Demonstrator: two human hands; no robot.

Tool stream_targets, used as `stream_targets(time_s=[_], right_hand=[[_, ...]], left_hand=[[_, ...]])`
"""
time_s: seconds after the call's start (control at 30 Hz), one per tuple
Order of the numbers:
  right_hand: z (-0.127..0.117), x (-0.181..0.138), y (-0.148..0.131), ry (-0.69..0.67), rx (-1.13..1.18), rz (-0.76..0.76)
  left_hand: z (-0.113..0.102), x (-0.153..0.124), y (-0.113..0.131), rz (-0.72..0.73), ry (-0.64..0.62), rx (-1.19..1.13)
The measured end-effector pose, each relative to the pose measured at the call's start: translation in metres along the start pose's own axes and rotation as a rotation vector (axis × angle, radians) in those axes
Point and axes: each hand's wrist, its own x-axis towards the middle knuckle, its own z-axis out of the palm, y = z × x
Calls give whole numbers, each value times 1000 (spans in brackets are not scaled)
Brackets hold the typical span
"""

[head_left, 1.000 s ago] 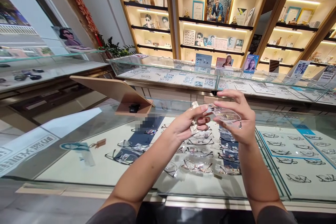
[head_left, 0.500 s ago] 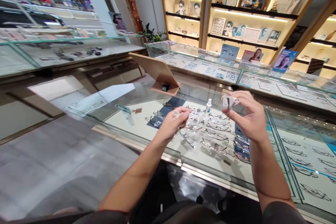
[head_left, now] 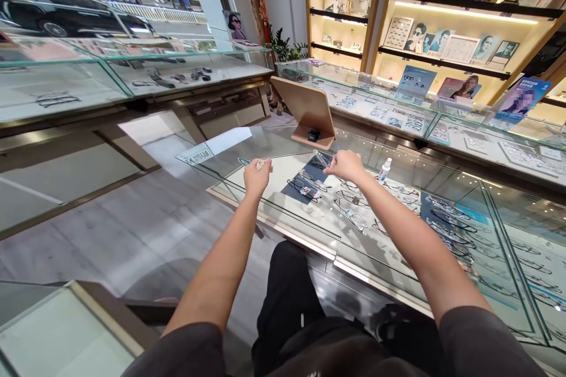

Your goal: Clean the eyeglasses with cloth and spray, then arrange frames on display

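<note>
My left hand (head_left: 257, 173) is stretched out over the glass counter top (head_left: 247, 147), fingers closed on a small pale scrap of cloth or paper. My right hand (head_left: 347, 165) reaches out beside it, pinching a clear plastic sleeve (head_left: 324, 158) just above the glass. Under the glass lie several pairs of glasses (head_left: 349, 212) on dark and white trays. A small spray bottle (head_left: 385, 169) stands on the counter to the right of my right hand.
A tan mirror stand (head_left: 306, 112) sits on the counter behind my hands. More glass display cases (head_left: 132, 70) run along the left and back. Lit shelves (head_left: 442, 29) with pictures fill the back wall. Grey floor (head_left: 132, 235) lies to my left.
Both arms have stretched forward and down from chest height toward the counter top. My hands have moved apart, and the view has swung left and pulled back from the counter.
</note>
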Motion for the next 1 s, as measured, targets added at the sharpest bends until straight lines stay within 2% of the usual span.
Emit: stream_targets(time_s=[0.1,0.23,0.5,0.67,0.87,1.0], right_hand=[[17,24,-17,-63,-124,53],[32,44,-29,-117,-159,90],[50,58,-26,-178,-198,105],[50,63,-20,-161,-213,128],[41,67,-14,-74,-203,155],[47,68,-12,-45,-190,162]], left_hand=[[6,4,-12,-10,-6,17],[8,5,-19,4,-16,51],[12,2,-19,8,-12,89],[13,1,-19,0,-6,106],[11,0,-18,6,-16,126],[10,0,-17,11,-10,129]])
